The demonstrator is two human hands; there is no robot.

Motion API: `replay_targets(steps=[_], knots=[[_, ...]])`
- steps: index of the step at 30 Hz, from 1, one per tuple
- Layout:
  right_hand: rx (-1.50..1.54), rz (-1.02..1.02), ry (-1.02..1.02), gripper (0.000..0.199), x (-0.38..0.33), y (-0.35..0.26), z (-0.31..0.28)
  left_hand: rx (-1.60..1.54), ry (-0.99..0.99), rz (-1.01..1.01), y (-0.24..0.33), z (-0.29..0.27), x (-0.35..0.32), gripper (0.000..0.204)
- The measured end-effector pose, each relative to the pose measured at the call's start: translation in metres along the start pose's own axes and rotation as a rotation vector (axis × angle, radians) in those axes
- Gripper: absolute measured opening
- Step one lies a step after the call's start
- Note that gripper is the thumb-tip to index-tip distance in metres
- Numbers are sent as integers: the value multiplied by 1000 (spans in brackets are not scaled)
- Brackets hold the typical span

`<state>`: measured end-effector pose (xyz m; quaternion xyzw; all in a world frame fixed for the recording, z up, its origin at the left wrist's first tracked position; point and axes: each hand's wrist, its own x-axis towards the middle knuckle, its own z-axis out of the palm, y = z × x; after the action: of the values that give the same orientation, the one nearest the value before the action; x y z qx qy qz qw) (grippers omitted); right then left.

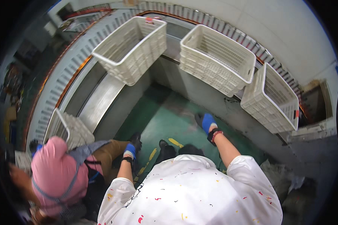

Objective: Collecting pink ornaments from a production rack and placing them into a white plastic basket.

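Note:
My left hand (130, 150), in a blue glove with a black strap at the wrist, hangs low beside the brown-trousered leg of a person at my left. Its dark fingertips blend into a black shape there, so their pose is unclear. Out in front of me on the right is my right hand (207, 122), gloved in blue with dark finger ends, above the green floor (169, 108). Its fingers look loosely extended, and I see nothing in them. A black band and a red beaded bracelet (215, 134) circle that wrist. Neither hand touches a crate.
White plastic crates stand along the ledge: one at the left (131, 48), one in the middle (218, 60), one at the right (270, 101). Another crate (73, 131) is beside the person in pink (58, 168). Behind runs a roller conveyor (71, 67). Plastic bags (289, 180) lie lower right.

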<state>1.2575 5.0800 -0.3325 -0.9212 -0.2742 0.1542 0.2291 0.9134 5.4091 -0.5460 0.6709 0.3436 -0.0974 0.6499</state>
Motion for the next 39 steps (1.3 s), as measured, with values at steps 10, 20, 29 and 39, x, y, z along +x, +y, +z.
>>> replay_targets(steps=[10,20,29,39], knots=[[-311,-214,763,44,246,19,-151,532,789,878,457,-1,130,24],[-177,-37,264,22,279,61,-178,851,656,586,492,-70,239,49],[135,63,-81,34,277,83,-207,984,662,75,491,-78,202,45],[294,-197,112,36,360,-54,-185,834,621,101,456,-113,177,39]])
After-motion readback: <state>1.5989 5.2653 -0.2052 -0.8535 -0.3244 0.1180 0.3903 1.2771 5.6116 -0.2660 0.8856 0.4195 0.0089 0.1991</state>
